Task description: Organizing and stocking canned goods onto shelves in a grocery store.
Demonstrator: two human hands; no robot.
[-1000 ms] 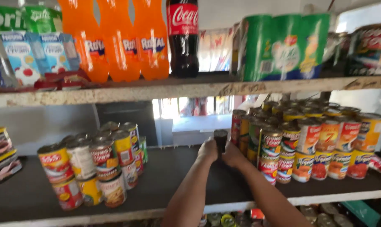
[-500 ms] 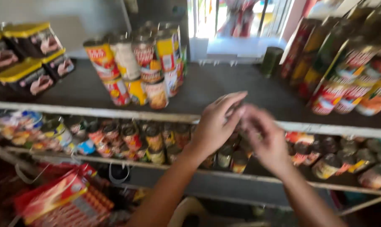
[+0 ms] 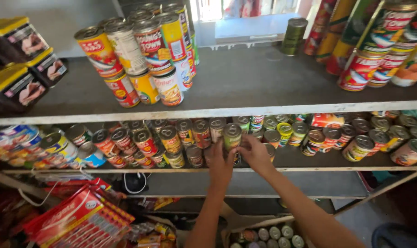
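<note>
We have a green-labelled can (image 3: 232, 136) between our two hands, standing upright on the lower shelf (image 3: 309, 169), near the middle of its front edge. Our right hand (image 3: 256, 154) is closed on its right side, fingers curled round the label, and our left hand (image 3: 221, 164) presses against it from below and to the left, fingers bent about the can (the can under it is mostly hidden). Rows of small tins (image 3: 171, 138) run along the shelf to the left, and more tins (image 3: 355, 138) lie on their sides toward its right end. On the upper shelf (image 3: 245, 82), a stacked cluster of cans (image 3: 144, 59) stands left of centre, with dark yellow-lidded boxes (image 3: 20, 64) at the left edge.
</note>
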